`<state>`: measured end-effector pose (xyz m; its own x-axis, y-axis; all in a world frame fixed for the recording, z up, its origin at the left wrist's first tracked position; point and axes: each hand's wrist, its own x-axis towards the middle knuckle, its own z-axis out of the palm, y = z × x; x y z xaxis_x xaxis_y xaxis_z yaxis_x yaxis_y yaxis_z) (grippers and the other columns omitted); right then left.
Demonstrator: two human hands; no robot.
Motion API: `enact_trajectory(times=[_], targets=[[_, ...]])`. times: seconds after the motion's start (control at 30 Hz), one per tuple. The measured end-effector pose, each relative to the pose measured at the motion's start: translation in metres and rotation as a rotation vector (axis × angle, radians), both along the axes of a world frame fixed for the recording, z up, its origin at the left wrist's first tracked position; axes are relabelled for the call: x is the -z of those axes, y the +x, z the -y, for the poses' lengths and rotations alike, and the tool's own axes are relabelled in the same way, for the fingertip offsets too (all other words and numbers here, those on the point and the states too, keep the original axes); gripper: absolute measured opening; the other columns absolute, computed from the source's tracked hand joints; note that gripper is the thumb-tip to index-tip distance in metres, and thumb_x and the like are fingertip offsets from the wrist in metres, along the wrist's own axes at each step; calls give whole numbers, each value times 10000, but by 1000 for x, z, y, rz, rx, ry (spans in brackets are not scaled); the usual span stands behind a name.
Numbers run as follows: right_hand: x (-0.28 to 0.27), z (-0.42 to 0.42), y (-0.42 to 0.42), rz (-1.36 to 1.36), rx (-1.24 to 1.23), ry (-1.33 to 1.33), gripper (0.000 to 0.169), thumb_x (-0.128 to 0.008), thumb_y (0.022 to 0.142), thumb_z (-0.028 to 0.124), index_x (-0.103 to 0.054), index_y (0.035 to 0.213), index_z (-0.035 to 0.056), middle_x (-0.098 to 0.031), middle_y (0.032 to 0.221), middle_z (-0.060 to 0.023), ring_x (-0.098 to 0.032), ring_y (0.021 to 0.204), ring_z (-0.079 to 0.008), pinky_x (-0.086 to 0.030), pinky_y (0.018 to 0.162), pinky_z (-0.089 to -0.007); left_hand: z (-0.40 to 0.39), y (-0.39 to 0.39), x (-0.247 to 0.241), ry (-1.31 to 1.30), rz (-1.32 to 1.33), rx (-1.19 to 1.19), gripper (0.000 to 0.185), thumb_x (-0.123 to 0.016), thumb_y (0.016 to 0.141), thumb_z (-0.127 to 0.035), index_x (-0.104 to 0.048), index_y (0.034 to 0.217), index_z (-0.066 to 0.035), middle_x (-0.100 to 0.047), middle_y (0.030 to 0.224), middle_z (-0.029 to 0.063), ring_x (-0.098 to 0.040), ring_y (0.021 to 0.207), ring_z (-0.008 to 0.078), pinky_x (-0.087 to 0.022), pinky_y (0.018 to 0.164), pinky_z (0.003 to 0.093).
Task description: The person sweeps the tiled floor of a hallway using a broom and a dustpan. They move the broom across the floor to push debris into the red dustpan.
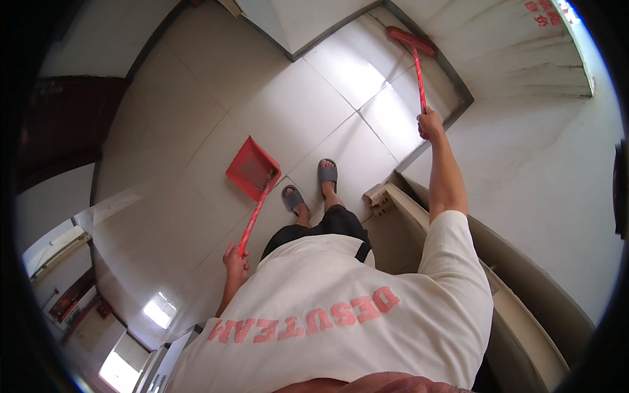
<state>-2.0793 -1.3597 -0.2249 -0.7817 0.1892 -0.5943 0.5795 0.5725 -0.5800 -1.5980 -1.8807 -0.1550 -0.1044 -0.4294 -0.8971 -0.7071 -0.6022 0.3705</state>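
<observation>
My right hand (pixel 430 124) grips the red handle of a broom (pixel 418 73), my arm stretched out ahead and to the right. The red broom head (pixel 411 41) lies at the floor's edge, beside the dark skirting at the far right. Low on the left, my left hand (pixel 237 260) is closed around the top of a long red handle. That handle runs down to a red dustpan (pixel 252 169), whose pan is on the tiles to the left of my feet. Some greyish debris shows inside the pan, near the handle; what it is, I cannot tell.
Pale floor tiles (pixel 295 113) stretch around my sandalled feet (pixel 328 172). A white wall corner (pixel 292 49) juts in ahead. At my right stands a beige panel-like piece of furniture (pixel 521 324), with a perforated tan block (pixel 377 199) at its front end. A dark red door (pixel 69 127) is at left.
</observation>
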Motion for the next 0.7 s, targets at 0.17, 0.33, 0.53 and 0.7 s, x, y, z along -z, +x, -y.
enact_trajectory(times=[0.17,0.33,0.53,0.7], targets=[[57,31,90,-54,-139,281,399,-577,818,96,-459,1191,16,-646,835,-215,-663,713,-349,-530,586,-461,-2,-15,3,-5,-13,10,184,-432,940,-190,-491,1079,-86,-506,627,36,-374,395,81,-281,334,245],[10,60,317,103,-144,108,680,-503,838,81,-250,1465,160,-602,1074,-285,-608,995,-416,-499,809,-464,3,-45,12,69,13,-57,166,-425,935,-216,-488,833,-102,-487,612,23,-369,402,86,-277,348,245],[-106,54,439,162,-69,57,615,-526,828,44,-380,1423,104,-576,1215,-262,-567,1157,-351,-451,945,-360,15,-59,31,109,-21,-37,214,-419,935,-242,-504,801,-98,-468,597,9,-356,410,96,-275,364,252],[-95,24,396,-137,-122,67,586,-523,819,58,-438,1392,143,-623,1060,-274,-616,1007,-409,-496,857,-425,8,-84,17,64,-7,-22,203,-458,914,-232,-490,768,-94,-474,589,11,-380,401,89,-279,344,248]])
